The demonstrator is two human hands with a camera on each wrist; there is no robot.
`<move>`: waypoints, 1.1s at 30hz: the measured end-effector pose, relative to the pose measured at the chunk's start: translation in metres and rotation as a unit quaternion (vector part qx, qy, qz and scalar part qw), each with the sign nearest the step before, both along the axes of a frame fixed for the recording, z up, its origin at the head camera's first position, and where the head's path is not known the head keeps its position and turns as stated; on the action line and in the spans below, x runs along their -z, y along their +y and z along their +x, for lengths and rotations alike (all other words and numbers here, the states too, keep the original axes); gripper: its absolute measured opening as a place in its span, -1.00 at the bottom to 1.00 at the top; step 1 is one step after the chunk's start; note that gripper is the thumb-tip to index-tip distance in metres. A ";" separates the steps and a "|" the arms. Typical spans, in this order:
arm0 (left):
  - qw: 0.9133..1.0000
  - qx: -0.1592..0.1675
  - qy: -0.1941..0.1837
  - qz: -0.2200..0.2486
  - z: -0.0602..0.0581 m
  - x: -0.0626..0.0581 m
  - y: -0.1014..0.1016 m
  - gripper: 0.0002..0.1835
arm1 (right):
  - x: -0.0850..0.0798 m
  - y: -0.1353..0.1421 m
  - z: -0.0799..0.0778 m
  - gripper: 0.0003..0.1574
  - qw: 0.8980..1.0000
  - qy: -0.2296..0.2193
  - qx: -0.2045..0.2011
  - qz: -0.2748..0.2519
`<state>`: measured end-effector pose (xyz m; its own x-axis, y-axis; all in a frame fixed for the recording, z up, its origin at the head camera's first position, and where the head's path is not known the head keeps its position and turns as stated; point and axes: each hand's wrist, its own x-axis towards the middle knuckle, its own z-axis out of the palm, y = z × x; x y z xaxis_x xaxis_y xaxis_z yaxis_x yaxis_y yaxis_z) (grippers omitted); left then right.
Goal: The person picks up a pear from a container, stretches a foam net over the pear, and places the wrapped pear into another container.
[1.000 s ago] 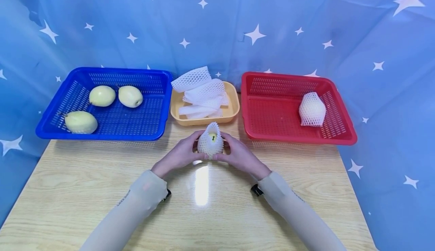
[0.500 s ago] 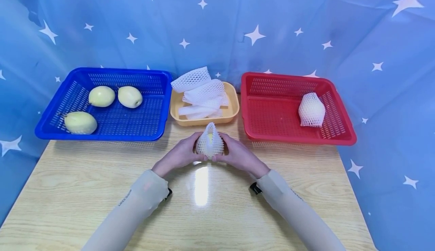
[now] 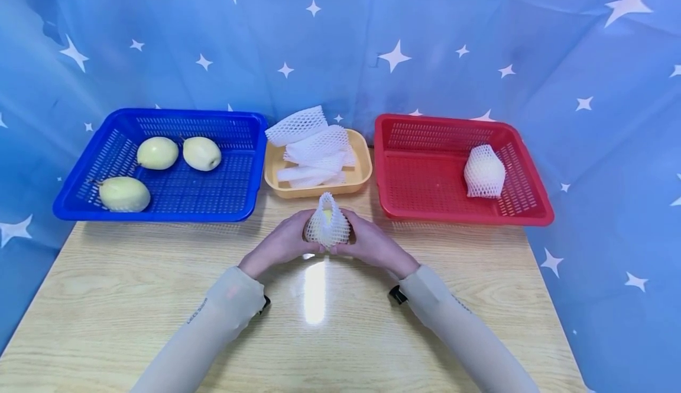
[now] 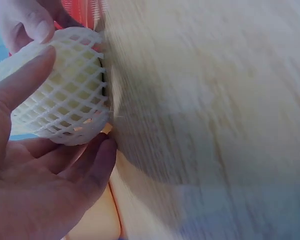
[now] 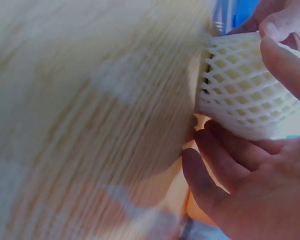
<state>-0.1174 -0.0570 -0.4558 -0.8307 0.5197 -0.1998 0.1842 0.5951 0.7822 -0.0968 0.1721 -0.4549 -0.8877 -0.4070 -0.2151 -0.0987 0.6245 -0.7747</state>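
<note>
A pale yellow-green pear in a white foam net [image 3: 328, 227] stands upright on the table between both hands. My left hand [image 3: 284, 240] grips its left side, thumb in front and fingers round the back. On the opposite side my right hand [image 3: 370, 242] grips it the same way. The net's open top rises to a point, with a little yellow skin showing inside. In the left wrist view, the thumb [image 4: 27, 77] lies on the net's mesh. The right wrist view shows the netted pear [image 5: 247, 82] with its lower edge close to the wood.
A blue basket [image 3: 154, 214] with three bare pears stands at the back left. Beside it, a yellow tray [image 3: 321, 190] holds several foam nets [image 3: 316, 145]. A red basket [image 3: 412, 183] at the back right contains one netted pear [image 3: 484, 171]. Behind hangs a blue star-patterned cloth [image 3: 340, 38].
The net's top has drawn higher and narrower, and the pear's stem, visible a second ago, is now hidden. Both hands keep their grip with only slight shifts.
</note>
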 end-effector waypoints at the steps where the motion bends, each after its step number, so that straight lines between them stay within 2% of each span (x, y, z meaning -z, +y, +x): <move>1: 1.000 -0.004 -0.006 0.005 0.000 0.000 -0.001 -0.12 | -0.001 0.000 0.000 0.12 1.000 -0.007 0.005 -0.007; 4: 0.998 -0.021 -0.037 0.050 0.003 0.000 -0.003 -0.12 | -0.005 0.002 0.002 0.11 0.998 -0.031 0.026 -0.038; 6: 0.990 -0.035 -0.077 0.116 0.004 0.001 -0.004 -0.13 | -0.008 0.003 0.003 0.10 0.997 -0.039 0.037 -0.061; 8: 0.974 -0.051 -0.114 0.186 0.006 0.001 -0.004 -0.16 | -0.012 0.004 0.003 0.06 0.995 -0.037 0.048 -0.078; 11: 0.946 -0.078 -0.159 0.270 0.009 -0.001 -0.004 -0.21 | -0.017 0.003 0.005 0.02 0.992 -0.033 0.070 -0.099; 14: 0.932 -0.106 -0.169 0.301 0.013 -0.005 -0.002 -0.23 | -0.022 0.003 0.008 0.00 0.986 -0.033 0.094 -0.130; 18: 0.925 -0.134 -0.164 0.315 0.016 -0.010 0.002 -0.26 | -0.023 0.005 0.013 -0.04 0.975 -0.025 0.107 -0.191; 21: 0.905 -0.153 -0.183 0.352 0.017 -0.014 0.004 -0.29 | -0.021 0.008 0.017 -0.10 0.967 -0.011 0.105 -0.234; 23: 0.886 -0.157 -0.200 0.388 0.017 -0.015 0.006 -0.31 | -0.020 0.010 0.020 -0.13 0.963 0.007 0.098 -0.250; 24: 0.875 -0.158 -0.209 0.406 0.017 -0.015 0.006 -0.32 | -0.020 0.011 0.021 -0.15 0.962 0.018 0.095 -0.254; 26: 0.861 -0.159 -0.220 0.430 0.017 -0.015 0.007 -0.34 | -0.019 0.011 0.023 -0.19 0.962 0.041 0.090 -0.256; 33: 0.844 -0.161 -0.234 0.455 0.019 -0.014 0.011 -0.43 | -0.014 0.008 0.027 -0.29 0.964 0.132 0.109 -0.205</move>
<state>-0.0981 -0.0465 -0.4419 -0.8985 0.3977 -0.1859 -0.3294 -0.3307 0.8844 -0.0694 0.1800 -0.4413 -0.9637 -0.2069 0.1691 -0.2268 0.2987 -0.9270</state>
